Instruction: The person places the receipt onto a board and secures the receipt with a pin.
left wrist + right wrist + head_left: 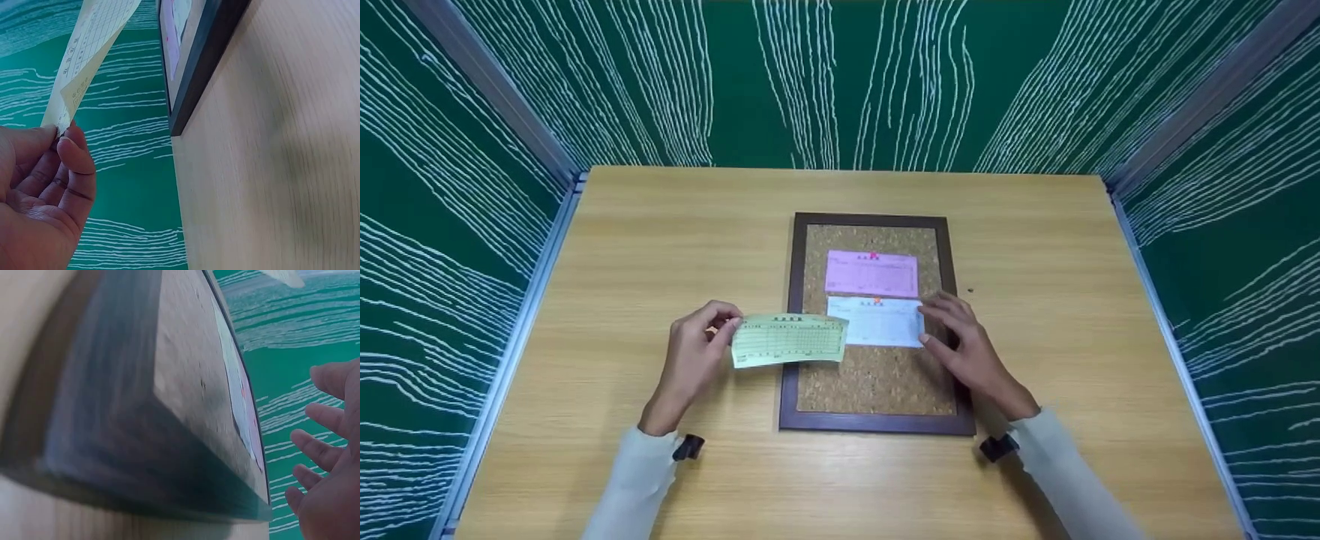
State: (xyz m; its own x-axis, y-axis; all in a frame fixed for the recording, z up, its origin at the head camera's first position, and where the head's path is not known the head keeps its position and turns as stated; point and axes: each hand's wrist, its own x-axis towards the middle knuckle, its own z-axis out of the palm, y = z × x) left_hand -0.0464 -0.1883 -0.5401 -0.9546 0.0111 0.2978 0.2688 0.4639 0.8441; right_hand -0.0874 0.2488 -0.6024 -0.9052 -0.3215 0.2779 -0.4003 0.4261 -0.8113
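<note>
My left hand [696, 351] pinches a yellow-green printed slip [789, 340] by its left end between thumb and fingertips. Its free end reaches over the left frame of a corkboard [877, 382] and overlaps part of a light-blue slip [885, 324]. In the left wrist view the held slip [93, 50] bends at one edge. My right hand [971, 352] hovers by the right end of the blue slip, fingers spread and apart from the board in the right wrist view. Above the blue slip, a pink slip [871, 274] lies on the cork with a red pin [873, 256] at its top.
An orange-red pin [877, 300] sits at the blue slip's top edge. The board's dark wooden frame [877, 424] lies on the wooden table [660, 247]. A tiny dark speck [970, 290] is right of the board. Green walls with white lines [772, 82] enclose the table.
</note>
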